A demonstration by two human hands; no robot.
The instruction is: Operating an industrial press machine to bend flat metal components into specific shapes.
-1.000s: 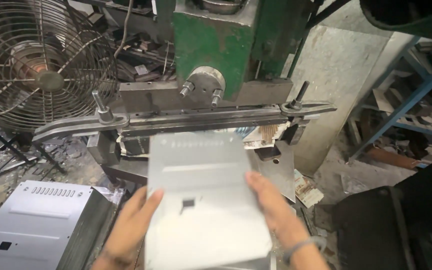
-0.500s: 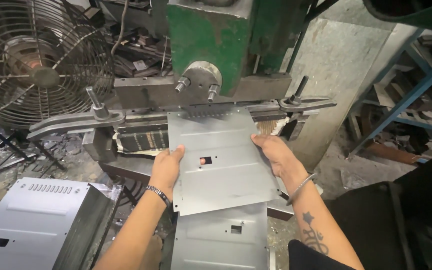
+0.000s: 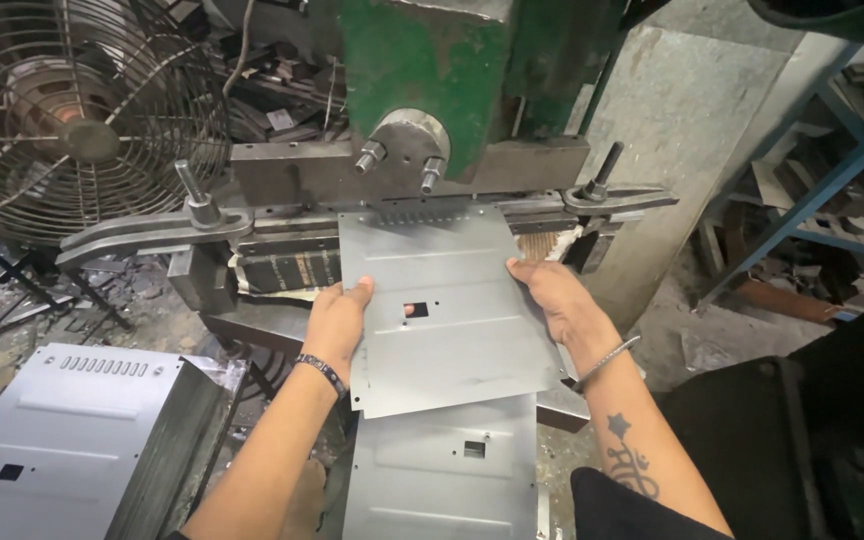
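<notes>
A: Where's the sheet-metal panel rn?

B: Held flat at the green press, far edge tucked under the steel die block. Long axis runs away from the person, toward the machine. Slightly skewed: far end sits a bit left, near end a bit right.

A: Which end's forward?

B: The end w/ the row of small slots points into the press. Small rectangular cutout sits approx mid-panel, closer to the left edge.

A: Hands?

B: Left hand grips the left edge, thumb on top, fingers under; a fingertip shows thru the cutout. Right hand grips the right edge, thumb on top too. Both closed on the panel, one per long side.

A: What's under it?

B: A second panel w/ the same cutout lies below, near end sticking out toward the person. Can't tell if the two touch.

A: Around?

B: Stack of slotted panels lower left, well apart from the hands. Wire-guard fan upper left. Clamp bars w/ bolts either side of the die. Blue rack on the right.
</notes>
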